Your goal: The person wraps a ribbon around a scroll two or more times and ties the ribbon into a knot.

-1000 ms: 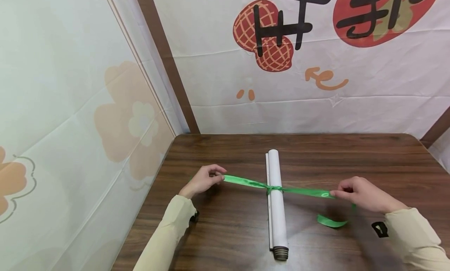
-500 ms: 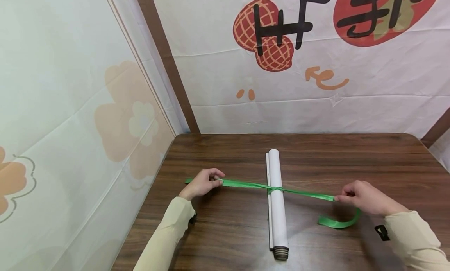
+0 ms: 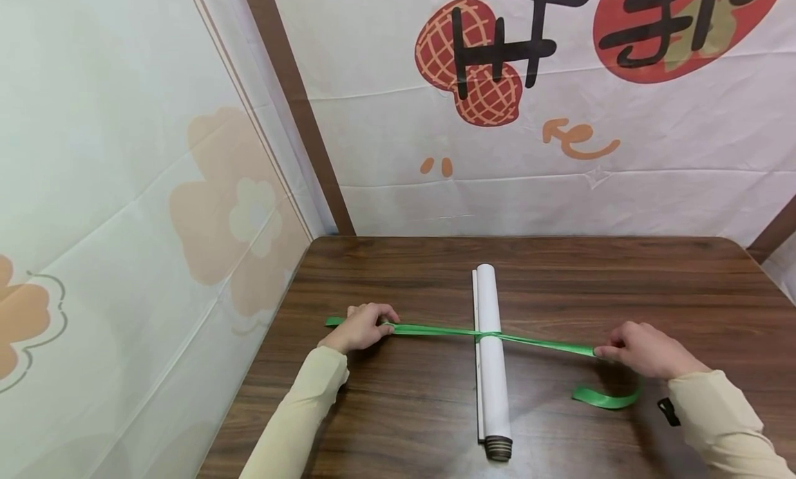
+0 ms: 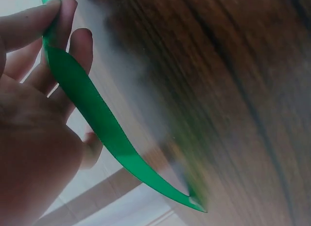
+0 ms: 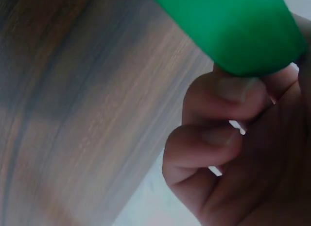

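A white paper scroll (image 3: 493, 382) lies lengthwise on the table, rolled up, with a dark striped end nearest me. Round its middle runs a green ribbon (image 3: 547, 342), crossed or knotted on top and stretched out to both sides. My left hand (image 3: 363, 327) pinches the left length between thumb and finger; in the left wrist view the ribbon's tail (image 4: 92, 104) hangs past the palm. On the other side my right hand (image 3: 649, 349) pinches the right length, its other fingers curled. That tail (image 5: 238, 26) passes close to the right wrist camera and curls down onto the table.
The brown wood-grain table (image 3: 398, 410) reaches back to a printed white cloth wall (image 3: 385, 209). Another cloth wall (image 3: 124, 258) with pale flowers stands along the left side. A black strap piece (image 3: 668, 411) shows under the right sleeve.
Both hands have lowered slightly toward the table, still holding the ribbon. The ribbon has narrowed and pulled straighter, and its crossing on the scroll looks tighter. The scroll has stayed in place.
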Demonstrator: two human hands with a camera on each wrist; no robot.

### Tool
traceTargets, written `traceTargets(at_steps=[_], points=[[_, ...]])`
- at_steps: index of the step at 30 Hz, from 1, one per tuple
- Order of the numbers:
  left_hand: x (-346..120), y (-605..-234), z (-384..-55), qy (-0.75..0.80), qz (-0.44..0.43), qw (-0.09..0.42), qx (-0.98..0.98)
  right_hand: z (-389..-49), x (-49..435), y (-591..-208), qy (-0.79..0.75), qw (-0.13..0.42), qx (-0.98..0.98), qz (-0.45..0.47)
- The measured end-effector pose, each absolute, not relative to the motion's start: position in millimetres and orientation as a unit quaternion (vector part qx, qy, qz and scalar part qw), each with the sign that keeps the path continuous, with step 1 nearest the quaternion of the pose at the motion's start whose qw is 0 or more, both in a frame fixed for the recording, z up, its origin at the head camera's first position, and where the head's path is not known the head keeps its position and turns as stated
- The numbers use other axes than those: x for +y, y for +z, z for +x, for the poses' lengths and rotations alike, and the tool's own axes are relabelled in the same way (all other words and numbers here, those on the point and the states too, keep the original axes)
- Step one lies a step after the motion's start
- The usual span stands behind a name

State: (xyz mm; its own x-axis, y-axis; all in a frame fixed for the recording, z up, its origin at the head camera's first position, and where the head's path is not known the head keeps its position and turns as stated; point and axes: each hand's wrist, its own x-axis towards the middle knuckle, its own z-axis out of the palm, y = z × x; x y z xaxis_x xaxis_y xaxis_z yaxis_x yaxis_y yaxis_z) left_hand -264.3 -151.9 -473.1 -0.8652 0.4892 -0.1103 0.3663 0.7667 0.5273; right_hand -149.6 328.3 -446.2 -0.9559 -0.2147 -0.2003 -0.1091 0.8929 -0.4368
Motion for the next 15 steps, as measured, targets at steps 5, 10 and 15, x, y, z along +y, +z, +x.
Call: traceTargets(at_steps=[5,10,15], points=[[-151.6,-473.2,-264.8,0.231,0.236,0.112,0.937,-150.1,328.3,-449.0,-0.203,0.127,0.968,-0.074],[-152.4,-473.5,-265.1,0.226,0.233,0.109,0.94,-152.0,330.1,-449.5,-0.19,0.137,0.97,-0.059],[-158.6,-473.4,-265.7,0.255,0.21,0.123,0.936,-154.1,331.1,-450.2,-0.207,0.123,0.968,-0.069]])
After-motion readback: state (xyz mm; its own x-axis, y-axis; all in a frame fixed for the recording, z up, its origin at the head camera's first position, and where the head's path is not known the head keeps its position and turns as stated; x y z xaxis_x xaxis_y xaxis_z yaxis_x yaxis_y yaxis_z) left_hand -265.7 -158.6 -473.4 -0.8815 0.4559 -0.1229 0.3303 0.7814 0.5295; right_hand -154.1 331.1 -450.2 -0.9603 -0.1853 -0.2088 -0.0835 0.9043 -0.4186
